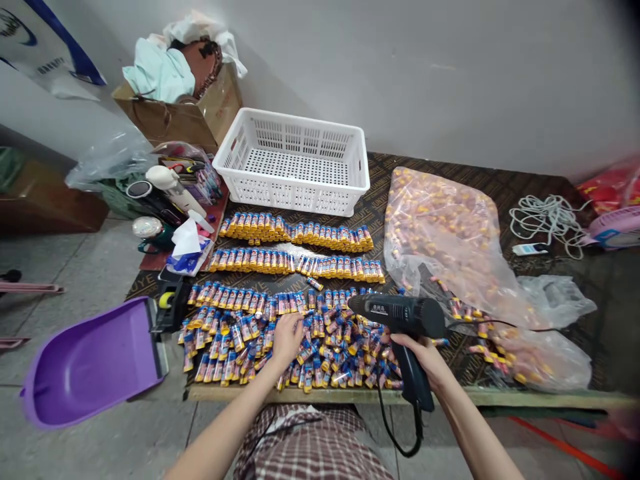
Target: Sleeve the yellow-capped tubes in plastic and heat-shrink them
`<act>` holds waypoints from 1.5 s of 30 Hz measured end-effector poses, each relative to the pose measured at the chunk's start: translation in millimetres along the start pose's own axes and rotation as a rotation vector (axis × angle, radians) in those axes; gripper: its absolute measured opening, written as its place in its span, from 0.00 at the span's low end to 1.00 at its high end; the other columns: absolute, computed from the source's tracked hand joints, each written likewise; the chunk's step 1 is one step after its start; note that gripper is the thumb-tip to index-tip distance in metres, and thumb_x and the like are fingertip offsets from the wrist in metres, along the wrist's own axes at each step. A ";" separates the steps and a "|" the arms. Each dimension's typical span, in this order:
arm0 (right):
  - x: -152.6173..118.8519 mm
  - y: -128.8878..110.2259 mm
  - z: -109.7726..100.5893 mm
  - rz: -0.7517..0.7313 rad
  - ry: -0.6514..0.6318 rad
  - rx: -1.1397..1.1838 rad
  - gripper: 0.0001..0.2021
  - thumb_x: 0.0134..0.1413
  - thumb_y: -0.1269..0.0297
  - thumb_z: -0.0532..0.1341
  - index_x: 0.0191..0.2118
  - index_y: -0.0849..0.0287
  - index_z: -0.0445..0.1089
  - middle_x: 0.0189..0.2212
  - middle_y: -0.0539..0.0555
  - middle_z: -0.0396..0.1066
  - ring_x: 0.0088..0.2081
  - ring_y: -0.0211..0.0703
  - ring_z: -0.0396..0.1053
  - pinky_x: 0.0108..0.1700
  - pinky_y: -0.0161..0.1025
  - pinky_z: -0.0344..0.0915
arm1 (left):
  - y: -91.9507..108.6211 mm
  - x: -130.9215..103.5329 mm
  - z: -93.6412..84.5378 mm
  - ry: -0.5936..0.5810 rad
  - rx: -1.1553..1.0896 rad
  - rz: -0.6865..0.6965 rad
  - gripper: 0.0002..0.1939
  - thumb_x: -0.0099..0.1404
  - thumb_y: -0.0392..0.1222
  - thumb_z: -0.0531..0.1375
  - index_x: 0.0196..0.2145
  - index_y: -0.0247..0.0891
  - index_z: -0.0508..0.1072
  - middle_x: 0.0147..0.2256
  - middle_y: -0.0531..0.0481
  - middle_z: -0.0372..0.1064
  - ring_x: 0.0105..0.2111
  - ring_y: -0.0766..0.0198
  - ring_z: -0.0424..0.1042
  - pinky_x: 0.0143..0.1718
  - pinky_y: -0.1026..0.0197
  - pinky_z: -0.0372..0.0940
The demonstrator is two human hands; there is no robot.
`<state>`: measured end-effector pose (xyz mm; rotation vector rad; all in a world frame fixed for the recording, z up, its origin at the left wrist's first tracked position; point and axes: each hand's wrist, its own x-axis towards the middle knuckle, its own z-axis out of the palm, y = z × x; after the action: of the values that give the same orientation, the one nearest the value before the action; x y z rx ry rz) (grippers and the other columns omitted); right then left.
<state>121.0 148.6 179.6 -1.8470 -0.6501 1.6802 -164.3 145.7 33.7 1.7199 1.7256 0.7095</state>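
Observation:
My right hand point(420, 353) is wrapped round the handle of a black heat gun point(400, 313), whose nozzle points left over a loose heap of small blue-and-yellow tubes point(345, 347). At the heap's upper middle, my left hand point(289, 339) rests on the tubes with its fingers curled; whether it grips one is hidden. Behind the heap, more tubes stand in packed rows, a back row point(300, 233) and a middle row point(295, 262). One tube point(315, 283) lies alone between the rows. A black cord hangs from the gun's handle.
A white basket point(290, 197) stands behind the rows. To the right lie a large clear bag point(445, 227) of pink-and-yellow pieces and a coiled white cord point(545, 217). A purple dustpan point(95, 360), a tape dispenser point(170, 303) and bottles point(173, 190) are at left.

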 end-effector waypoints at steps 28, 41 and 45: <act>-48.0 -11.2 -3.6 -0.022 0.246 -0.059 0.16 0.29 0.58 0.71 0.28 0.61 0.73 0.23 0.54 0.75 0.20 0.41 0.67 0.22 0.36 0.64 | -68.6 -37.3 -70.6 0.209 -0.004 -0.113 0.11 0.60 0.39 0.50 0.34 0.39 0.73 0.35 0.47 0.74 0.38 0.58 0.72 0.42 0.54 0.67; -25.3 -3.1 76.5 -0.068 -0.169 -0.184 0.14 0.38 0.56 0.67 0.27 0.63 0.73 0.17 0.52 0.71 0.20 0.41 0.65 0.23 0.36 0.60 | -77.6 -54.6 -94.9 0.238 0.023 -0.159 0.12 0.61 0.38 0.50 0.34 0.38 0.74 0.35 0.45 0.75 0.38 0.58 0.72 0.41 0.54 0.67; -17.9 -15.0 111.2 -0.102 -0.266 -0.193 0.13 0.37 0.57 0.67 0.27 0.63 0.73 0.20 0.53 0.72 0.19 0.39 0.65 0.23 0.36 0.60 | -87.9 -70.1 -109.7 0.279 0.040 -0.195 0.12 0.61 0.39 0.51 0.34 0.38 0.74 0.35 0.45 0.74 0.37 0.58 0.72 0.41 0.54 0.67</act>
<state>8.7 156.1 195.8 -1.6969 -1.0308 1.8662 -305.5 78.1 46.8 1.5064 2.0768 0.8619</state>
